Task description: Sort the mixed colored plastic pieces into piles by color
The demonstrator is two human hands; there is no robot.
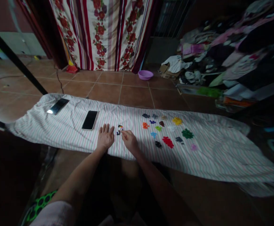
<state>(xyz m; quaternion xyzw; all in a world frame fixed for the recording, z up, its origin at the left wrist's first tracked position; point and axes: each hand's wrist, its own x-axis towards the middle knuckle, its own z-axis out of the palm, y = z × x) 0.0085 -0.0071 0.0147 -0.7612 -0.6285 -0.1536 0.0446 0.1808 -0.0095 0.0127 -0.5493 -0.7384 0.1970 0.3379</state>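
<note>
My left hand (106, 137) lies flat on the striped cloth (118, 113), fingers spread, holding nothing. Beside it is a small cluster of black, white and colored pieces (120, 127). My right hand (128, 139) is at the lower right edge of this cluster, with thumb and index finger pinched together; anything between them is too small to make out. Small piles sorted by color lie further right, among them orange pieces (145, 125), red pieces (167, 142), yellow pieces (177, 121), dark green pieces (187, 133) and black pieces (158, 144).
A phone with a dark screen (90, 120) lies left of my left hand, and another phone (57, 106) is at the far left. Behind the cloth, a purple basin (145, 75) stands on the tiled floor. Clothes (236, 59) are heaped at the right.
</note>
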